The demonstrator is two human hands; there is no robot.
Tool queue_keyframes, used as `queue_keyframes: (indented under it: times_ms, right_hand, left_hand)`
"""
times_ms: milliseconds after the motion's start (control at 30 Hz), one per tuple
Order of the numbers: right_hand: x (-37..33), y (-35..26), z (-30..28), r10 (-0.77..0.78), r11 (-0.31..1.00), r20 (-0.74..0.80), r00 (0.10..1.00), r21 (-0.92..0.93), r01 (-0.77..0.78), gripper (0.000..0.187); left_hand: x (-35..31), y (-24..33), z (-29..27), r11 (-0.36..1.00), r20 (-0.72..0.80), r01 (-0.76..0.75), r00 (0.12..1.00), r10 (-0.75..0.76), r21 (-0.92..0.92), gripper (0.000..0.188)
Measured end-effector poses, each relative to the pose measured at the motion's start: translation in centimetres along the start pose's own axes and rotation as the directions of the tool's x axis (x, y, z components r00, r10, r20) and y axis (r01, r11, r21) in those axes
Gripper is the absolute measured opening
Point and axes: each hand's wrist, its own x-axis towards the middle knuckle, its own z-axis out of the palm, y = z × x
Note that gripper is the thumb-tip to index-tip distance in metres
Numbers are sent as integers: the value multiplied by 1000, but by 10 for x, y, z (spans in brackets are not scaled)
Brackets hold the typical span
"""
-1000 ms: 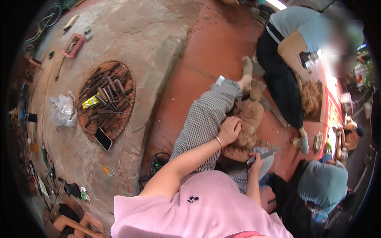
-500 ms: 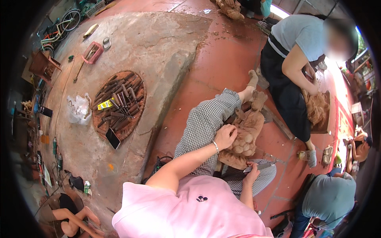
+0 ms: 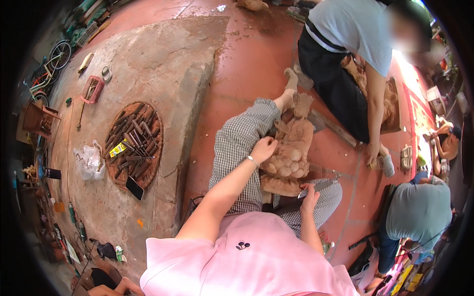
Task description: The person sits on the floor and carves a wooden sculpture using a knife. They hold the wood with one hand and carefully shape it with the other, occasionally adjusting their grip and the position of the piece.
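Note:
A brown wood carving [image 3: 294, 143] with a cluster of rounded shapes lies between my legs, its narrow end pointing away from me. At its left edge my left hand [image 3: 265, 149] has its fingers curled together against the wood; whether anything small is in them is hidden. My right hand [image 3: 309, 198] is closed around a flat metal blade [image 3: 323, 185], held at the carving's near right corner. The blade points right, over my checked trouser leg. A lighter wooden block [image 3: 280, 185] sits at the carving's near end.
On the raised concrete slab at left, a round woven tray [image 3: 159, 143] holds many wood-handled tools. A phone [image 3: 135, 188] and a plastic bag [image 3: 90, 160] lie by it. At upper right a co-worker [image 3: 350, 29] bends over another carving [image 3: 391, 103]; another person [image 3: 418, 209] crouches at lower right.
The view has shifted, so most things sit lower or further left. The co-worker at upper right now reaches an arm down toward the floor. My hands stay at the carving, the blade still in my right.

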Motion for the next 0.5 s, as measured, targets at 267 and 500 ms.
queue_keyframes:
  times_ms: [267, 500]
  right_hand:
    - [0, -5, -1, 109, 994, 8, 994, -17, -109, 30]
    - [1, -5, -1, 100, 995, 46, 994, 23, -101, 27]
  left_hand:
    - [42, -5, -5, 947, 253, 251, 920, -298, 200, 58]
    - [53, -16, 6, 878, 207, 421, 860, -466, 228, 57]
